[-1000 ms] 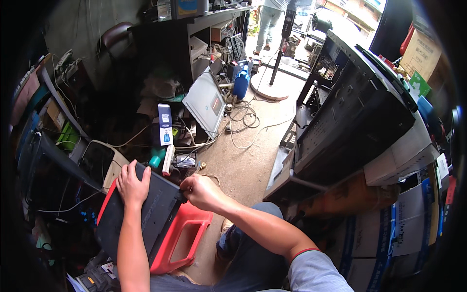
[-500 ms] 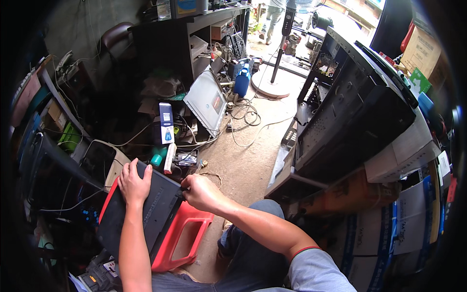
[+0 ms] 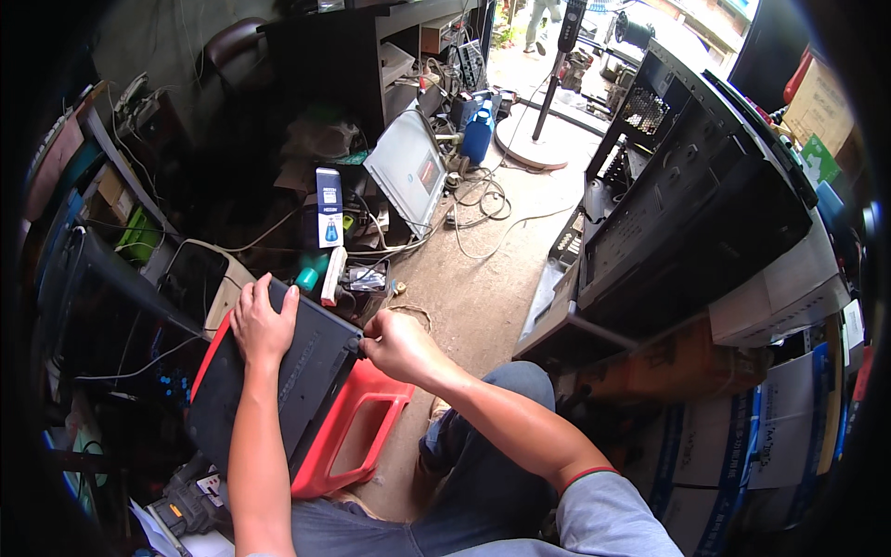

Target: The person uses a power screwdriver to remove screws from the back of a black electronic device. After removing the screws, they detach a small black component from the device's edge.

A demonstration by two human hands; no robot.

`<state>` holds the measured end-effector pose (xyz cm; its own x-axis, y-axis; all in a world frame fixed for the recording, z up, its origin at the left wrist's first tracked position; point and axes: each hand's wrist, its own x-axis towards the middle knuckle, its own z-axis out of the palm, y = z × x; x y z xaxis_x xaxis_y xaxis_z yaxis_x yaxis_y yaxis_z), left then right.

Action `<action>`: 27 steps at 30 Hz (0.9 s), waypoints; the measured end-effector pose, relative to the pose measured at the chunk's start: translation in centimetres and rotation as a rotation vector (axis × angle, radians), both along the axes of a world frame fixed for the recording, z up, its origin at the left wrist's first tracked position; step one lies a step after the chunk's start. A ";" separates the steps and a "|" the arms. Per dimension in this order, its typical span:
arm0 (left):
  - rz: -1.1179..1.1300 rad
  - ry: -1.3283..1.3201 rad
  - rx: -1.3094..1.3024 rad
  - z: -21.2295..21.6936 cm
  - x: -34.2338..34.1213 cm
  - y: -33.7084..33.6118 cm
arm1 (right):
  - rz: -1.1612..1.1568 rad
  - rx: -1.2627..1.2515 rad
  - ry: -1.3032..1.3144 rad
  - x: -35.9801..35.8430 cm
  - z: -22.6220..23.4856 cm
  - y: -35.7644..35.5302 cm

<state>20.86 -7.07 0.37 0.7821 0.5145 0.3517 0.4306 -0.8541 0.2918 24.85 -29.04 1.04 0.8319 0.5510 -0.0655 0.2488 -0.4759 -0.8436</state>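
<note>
Cluttered workshop floor surrounds a red plastic stool (image 3: pixel 357 432) bearing a black flat device (image 3: pixel 278 381). On its top the left hand (image 3: pixel 263 322) lies flat, fingers spread; at its right edge the right hand (image 3: pixel 394 345) pinches together, perhaps on a screw. Casing looks unopened. Beyond the stool stands a blue-white upright carton (image 3: pixel 329 206).

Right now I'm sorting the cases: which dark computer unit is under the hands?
The flat black unit on the red stool, under the left hand; the big open towers stand untouched at right.

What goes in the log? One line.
left hand: flat on black device | right hand: at device edge | device on red stool
</note>
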 end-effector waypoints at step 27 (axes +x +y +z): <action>-0.750 0.395 -0.221 5.4 -2.0 -5.7 | -0.244 0.432 0.273 -2.5 -5.3 0.7</action>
<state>18.83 -12.75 5.78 0.9850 -0.1602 -0.0635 -0.1175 -0.8940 0.4324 22.33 -28.31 -4.29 0.9231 0.3694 -0.1068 -0.0791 -0.0894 -0.9928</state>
